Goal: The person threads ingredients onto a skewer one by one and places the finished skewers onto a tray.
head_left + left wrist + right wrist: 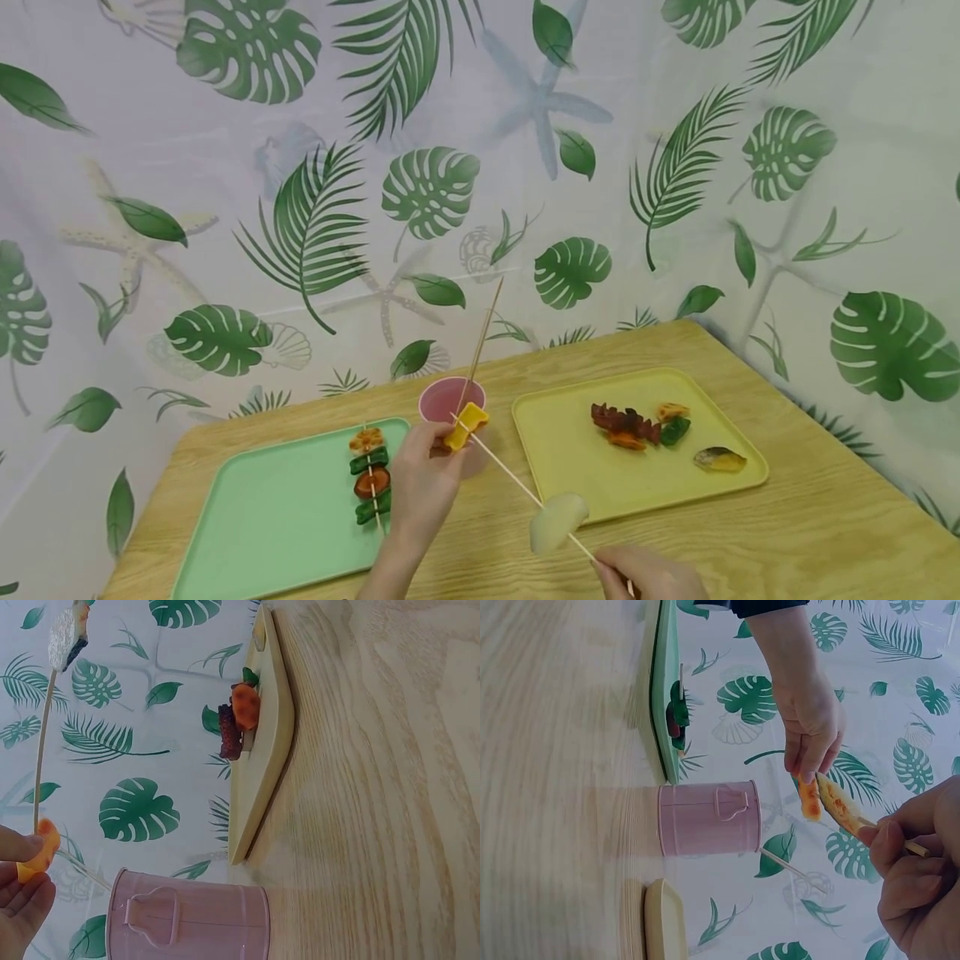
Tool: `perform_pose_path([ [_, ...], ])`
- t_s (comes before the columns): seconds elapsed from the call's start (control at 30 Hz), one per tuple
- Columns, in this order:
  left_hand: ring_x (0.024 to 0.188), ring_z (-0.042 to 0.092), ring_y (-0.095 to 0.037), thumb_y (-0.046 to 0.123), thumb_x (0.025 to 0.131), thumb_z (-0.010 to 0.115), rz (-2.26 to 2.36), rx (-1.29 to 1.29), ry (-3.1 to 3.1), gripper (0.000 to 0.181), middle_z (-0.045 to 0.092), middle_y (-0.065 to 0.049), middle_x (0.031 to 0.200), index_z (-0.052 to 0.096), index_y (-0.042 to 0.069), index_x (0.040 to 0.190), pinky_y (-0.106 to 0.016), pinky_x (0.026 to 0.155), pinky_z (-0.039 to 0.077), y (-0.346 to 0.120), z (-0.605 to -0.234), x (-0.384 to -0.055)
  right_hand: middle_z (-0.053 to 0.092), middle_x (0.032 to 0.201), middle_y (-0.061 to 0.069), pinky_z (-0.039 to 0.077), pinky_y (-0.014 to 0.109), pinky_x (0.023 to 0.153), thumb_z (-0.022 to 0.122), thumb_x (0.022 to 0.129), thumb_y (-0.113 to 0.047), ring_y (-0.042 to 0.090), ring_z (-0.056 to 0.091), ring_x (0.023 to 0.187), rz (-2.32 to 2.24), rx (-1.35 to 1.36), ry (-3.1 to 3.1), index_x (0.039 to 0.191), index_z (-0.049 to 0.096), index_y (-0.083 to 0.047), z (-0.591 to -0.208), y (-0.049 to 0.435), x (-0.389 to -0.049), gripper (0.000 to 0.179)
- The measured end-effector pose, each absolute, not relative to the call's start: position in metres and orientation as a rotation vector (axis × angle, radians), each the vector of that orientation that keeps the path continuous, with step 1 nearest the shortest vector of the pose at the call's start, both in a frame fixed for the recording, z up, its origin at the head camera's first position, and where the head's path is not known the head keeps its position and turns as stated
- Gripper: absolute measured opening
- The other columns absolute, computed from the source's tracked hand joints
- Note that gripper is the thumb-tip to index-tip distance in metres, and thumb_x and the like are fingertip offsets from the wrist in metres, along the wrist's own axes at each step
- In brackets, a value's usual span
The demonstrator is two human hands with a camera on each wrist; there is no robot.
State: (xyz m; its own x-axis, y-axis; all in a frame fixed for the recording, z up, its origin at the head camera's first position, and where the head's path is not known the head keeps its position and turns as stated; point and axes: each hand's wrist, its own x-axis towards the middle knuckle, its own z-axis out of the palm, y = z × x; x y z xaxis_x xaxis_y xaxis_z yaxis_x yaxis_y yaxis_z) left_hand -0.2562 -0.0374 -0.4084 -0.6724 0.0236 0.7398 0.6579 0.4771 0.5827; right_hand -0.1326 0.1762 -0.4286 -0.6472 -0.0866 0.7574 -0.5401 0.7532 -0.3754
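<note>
My left hand [423, 483] pinches a wavy yellow-orange food piece [467, 426] between thumb and fingers. With its fingertips my right hand [648, 573] grips the lower end of a thin wooden skewer [510, 473]. A pale half-round slice [558, 523] is threaded on that skewer, nearer the right hand. In the left wrist view the slice [67, 639] shows a dark edge. The skewer's tip meets the yellow-orange piece and seems to show just past it in the head view. Behind the left hand stands a pink bucket [709, 819] with thin sticks [480, 342] leaning out.
At left a green tray [277, 508] holds a loaded skewer [372, 483], partly hidden by the left hand. The yellow tray [570, 450] at right carries a dark red piece [626, 423], an orange slice, a green piece and a dark-edged slice [720, 459]. A leaf-print backdrop borders the wooden table.
</note>
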Motion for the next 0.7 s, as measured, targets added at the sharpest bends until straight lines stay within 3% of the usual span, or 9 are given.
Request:
perform_pose_path([
  [0.07,0.071,0.059,-0.016,-0.013,0.062,0.078,-1.195,-0.621,-2.015,0.03,0.059,-0.008,0.082,0.064,-0.001,0.086,-0.023,0.062,0.053,-0.037,-0.408,-0.255,0.051,0.062,-0.019,0.028,0.008,0.041,0.078,0.067,0.0,-0.012,0.033,0.049,0.773,0.433,-2.25,0.072,0.067,-0.018,-0.426,0.172,-0.134,0.022],
  [0.13,0.07,0.059,-0.015,-0.013,0.06,0.079,-1.184,-0.679,-1.981,0.032,0.06,-0.007,0.081,0.064,-0.001,0.086,-0.022,0.061,0.053,-0.034,-0.407,-0.253,0.05,0.062,-0.019,0.03,0.011,0.041,0.078,0.064,0.004,-0.01,0.034,0.049,0.8,0.378,-2.328,0.073,0.067,-0.018,-0.42,0.167,-0.138,0.025],
  [0.3,0.069,0.061,-0.015,-0.014,0.057,0.08,-1.192,-0.773,-1.938,0.036,0.061,-0.007,0.083,0.064,0.0,0.086,-0.021,0.062,0.053,-0.025,-0.4,-0.242,0.054,0.065,-0.016,0.036,0.017,0.043,0.073,0.072,0.003,-0.007,0.04,0.052,0.915,0.291,-2.374,0.076,0.069,-0.013,-0.407,0.158,-0.146,0.018],
  [0.5,0.072,0.061,-0.016,-0.013,0.059,0.08,-1.24,-0.834,-1.919,0.036,0.06,-0.007,0.086,0.063,0.0,0.088,-0.018,0.063,0.052,-0.019,-0.396,-0.233,0.062,0.068,-0.01,0.042,0.018,0.045,0.072,0.072,0.007,-0.005,0.048,0.055,0.983,0.268,-2.319,0.076,0.071,-0.011,-0.399,0.156,-0.153,0.018],
  [0.7,0.076,0.06,-0.016,-0.012,0.064,0.078,-1.251,-0.884,-1.913,0.033,0.06,-0.007,0.088,0.063,0.0,0.09,-0.017,0.066,0.052,-0.015,-0.397,-0.233,0.063,0.068,-0.009,0.041,0.017,0.045,0.073,0.071,0.009,-0.006,0.047,0.055,0.945,0.31,-2.273,0.077,0.071,-0.01,-0.401,0.158,-0.156,0.02],
])
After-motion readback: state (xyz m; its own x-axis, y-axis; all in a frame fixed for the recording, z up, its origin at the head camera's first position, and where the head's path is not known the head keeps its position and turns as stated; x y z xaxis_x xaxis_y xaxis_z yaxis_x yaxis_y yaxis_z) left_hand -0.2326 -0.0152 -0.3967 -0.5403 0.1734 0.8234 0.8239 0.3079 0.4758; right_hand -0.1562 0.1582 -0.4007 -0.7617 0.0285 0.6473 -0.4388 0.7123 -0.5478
